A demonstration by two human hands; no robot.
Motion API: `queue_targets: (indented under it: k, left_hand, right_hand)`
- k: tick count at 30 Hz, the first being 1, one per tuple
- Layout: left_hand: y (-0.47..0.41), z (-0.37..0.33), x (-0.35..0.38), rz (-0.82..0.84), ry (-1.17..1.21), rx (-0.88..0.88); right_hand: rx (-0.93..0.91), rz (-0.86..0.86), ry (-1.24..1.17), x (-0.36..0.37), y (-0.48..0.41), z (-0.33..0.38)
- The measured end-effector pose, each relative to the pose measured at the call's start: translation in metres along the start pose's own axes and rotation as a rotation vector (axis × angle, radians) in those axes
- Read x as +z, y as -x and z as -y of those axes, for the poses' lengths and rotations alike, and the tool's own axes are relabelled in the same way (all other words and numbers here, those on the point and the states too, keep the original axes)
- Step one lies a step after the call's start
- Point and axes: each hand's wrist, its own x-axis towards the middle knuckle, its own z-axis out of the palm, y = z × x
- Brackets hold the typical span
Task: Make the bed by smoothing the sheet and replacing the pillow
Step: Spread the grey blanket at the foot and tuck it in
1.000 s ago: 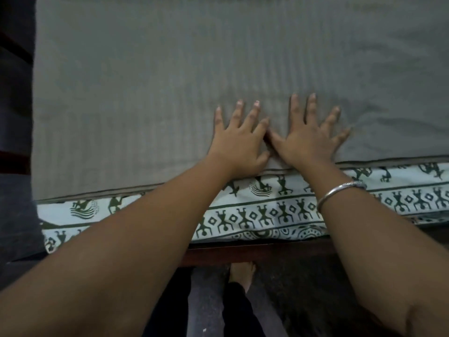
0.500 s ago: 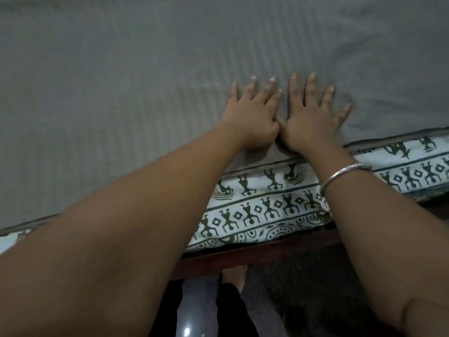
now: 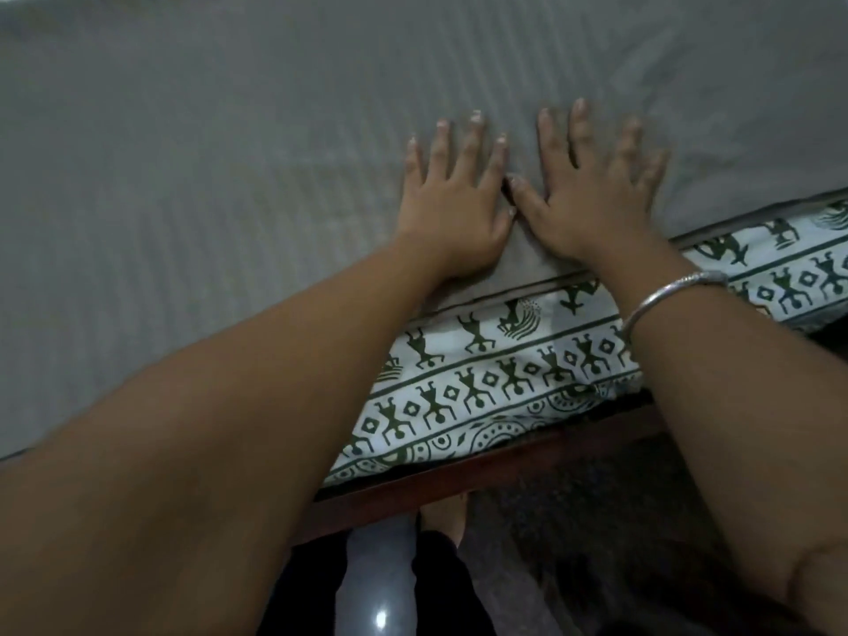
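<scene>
A grey striped sheet (image 3: 220, 158) covers the bed top and fills most of the view. My left hand (image 3: 454, 208) and my right hand (image 3: 592, 199) lie flat on it side by side near the bed's front edge, fingers straight and spread, thumbs almost touching. A silver bangle (image 3: 670, 291) circles my right wrist. Shallow wrinkles show in the sheet to the right of my right hand. No pillow is in view.
A white cloth with dark green figure prints (image 3: 495, 387) hangs over the bed's side below the grey sheet. Under it runs the dark red wooden bed frame (image 3: 413, 493). My foot (image 3: 443, 511) stands on the dark floor by the frame.
Both hands have stayed flat on the sheet while the view shifted right and tilted. The fingers of both hands are spread a little wider than half a second ago.
</scene>
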Motion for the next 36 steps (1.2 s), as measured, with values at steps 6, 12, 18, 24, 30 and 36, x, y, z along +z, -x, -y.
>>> queue_targets:
  k: [6,12,18,24,30,36]
  left_hand:
    - [0.025,-0.008,0.006,0.057,-0.145,0.269]
    - [0.057,0.011,0.007,0.105,-0.174,0.4]
    - [0.091,0.005,-0.003,0.243,-0.092,0.363]
    - [0.134,0.041,-0.05,0.278,0.047,0.06]
    - [0.184,0.057,-0.156,0.201,0.022,-0.015]
    - [0.259,0.045,-0.255,0.052,-0.07,-0.024]
  right_hand:
    - [0.296,0.055,-0.065,0.007,0.034,-0.013]
    - [0.35,0.142,-0.046,0.007,0.047,-0.01]
    - [0.321,0.24,-0.002,-0.013,0.055,0.001]
    - [-0.099,0.158,0.094,-0.051,0.09,0.045]
    - [-0.253,0.145,0.005,-0.148,0.127,0.091]
    - [-0.377,0.084,-0.067,-0.232,0.185,0.144]
